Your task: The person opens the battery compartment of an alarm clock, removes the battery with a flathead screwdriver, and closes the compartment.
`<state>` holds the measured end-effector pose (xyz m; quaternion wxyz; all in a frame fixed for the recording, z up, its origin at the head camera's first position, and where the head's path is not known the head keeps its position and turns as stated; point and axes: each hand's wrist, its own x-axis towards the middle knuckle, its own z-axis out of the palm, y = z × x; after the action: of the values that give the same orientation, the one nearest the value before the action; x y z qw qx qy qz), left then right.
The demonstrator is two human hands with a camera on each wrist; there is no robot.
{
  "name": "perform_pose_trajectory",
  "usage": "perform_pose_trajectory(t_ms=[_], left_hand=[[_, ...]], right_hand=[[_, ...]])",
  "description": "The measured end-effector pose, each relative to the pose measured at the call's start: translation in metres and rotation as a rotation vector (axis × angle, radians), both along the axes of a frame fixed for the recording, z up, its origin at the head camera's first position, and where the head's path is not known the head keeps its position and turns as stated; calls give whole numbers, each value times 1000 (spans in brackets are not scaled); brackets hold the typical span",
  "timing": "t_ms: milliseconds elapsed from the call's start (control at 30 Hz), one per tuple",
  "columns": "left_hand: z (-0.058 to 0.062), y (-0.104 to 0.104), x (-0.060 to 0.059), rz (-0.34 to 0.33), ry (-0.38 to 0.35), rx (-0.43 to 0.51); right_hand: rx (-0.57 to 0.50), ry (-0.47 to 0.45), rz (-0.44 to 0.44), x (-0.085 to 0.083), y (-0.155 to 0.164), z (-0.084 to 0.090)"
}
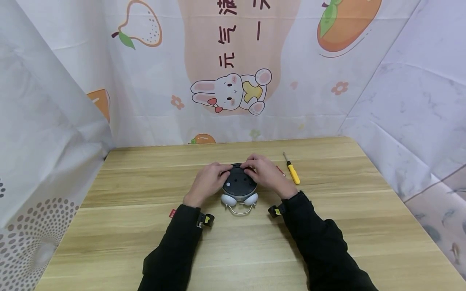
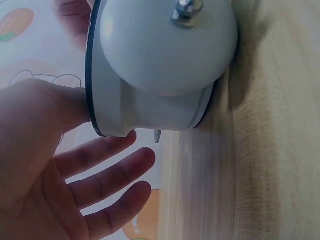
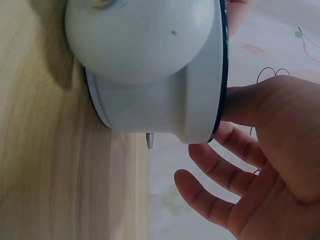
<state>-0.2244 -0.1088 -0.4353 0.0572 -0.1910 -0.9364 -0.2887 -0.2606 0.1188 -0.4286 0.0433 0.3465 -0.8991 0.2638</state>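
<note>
A twin-bell alarm clock [image 1: 239,182] lies face down on the table, its dark back upward and its two white bells and wire handle pointing toward me. At the clock's far left edge, my left hand [image 1: 210,181] grips it with the thumb on the back. My right hand [image 1: 267,174] holds the far right edge in much the same way. In the left wrist view, several fingers [image 2: 112,175] spread beside the clock's white casing [image 2: 160,112]. A small metal foot [image 3: 149,140] sticks out of the casing in the right wrist view. The index fingertips are partly hidden there.
A yellow-handled screwdriver [image 1: 292,171] lies to the right of my right hand, with a small red item [image 1: 280,170] partly hidden beside it. A red tag [image 1: 172,213] shows by my left sleeve. A printed curtain [image 1: 233,125] hangs behind the wooden table [image 1: 145,169].
</note>
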Motion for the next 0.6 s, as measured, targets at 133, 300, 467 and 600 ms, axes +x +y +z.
perform_pose_trajectory(t_ms=[133, 300, 467, 600], left_hand=[[0, 0, 1, -19, 24, -16], [0, 0, 1, -22, 40, -18], [0, 0, 1, -19, 35, 0], [1, 0, 1, -20, 33, 4]], right_hand=[[28, -6, -11, 2, 1, 1], [37, -17, -9, 3, 0, 1], [37, -20, -9, 2, 0, 0], [34, -31, -13, 1, 0, 0]])
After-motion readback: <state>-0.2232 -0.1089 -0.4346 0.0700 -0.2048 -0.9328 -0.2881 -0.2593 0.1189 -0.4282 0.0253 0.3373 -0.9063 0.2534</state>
